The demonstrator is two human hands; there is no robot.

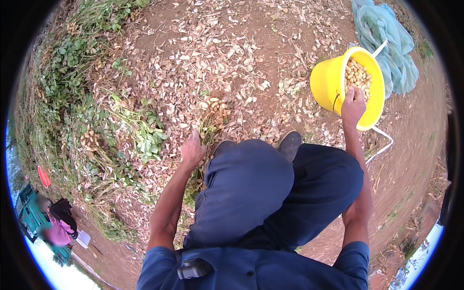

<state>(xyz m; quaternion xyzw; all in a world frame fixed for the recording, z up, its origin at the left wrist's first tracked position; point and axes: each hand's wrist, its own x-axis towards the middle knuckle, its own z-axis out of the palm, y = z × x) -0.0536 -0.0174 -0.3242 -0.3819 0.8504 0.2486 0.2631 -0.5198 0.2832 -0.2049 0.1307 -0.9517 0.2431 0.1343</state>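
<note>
My right hand (pixel 354 107) reaches over the near rim of a yellow bucket (pixel 326 83), which is tilted and holds many unshelled peanuts (pixel 356 76). Its fingers are curled in front of the peanuts; whatever they hold is hidden. Down by my shoes, my left hand (pixel 193 150) is closed at the stems of an uprooted peanut plant (pixel 209 129). A cluster of pale pods (pixel 215 105) shows at the plant's far end, beyond the fingers. Part of the stems lies hidden behind this hand and my knee.
Heaps of pulled peanut plants (pixel 65 63) line the left side. Dry leaves (pixel 232 58) litter the soil. A blue-green plastic sack (pixel 398 63) lies behind the bucket. Far left are a red basin (pixel 44 177) and a person in pink (pixel 60 233) by a green vehicle (pixel 30 212).
</note>
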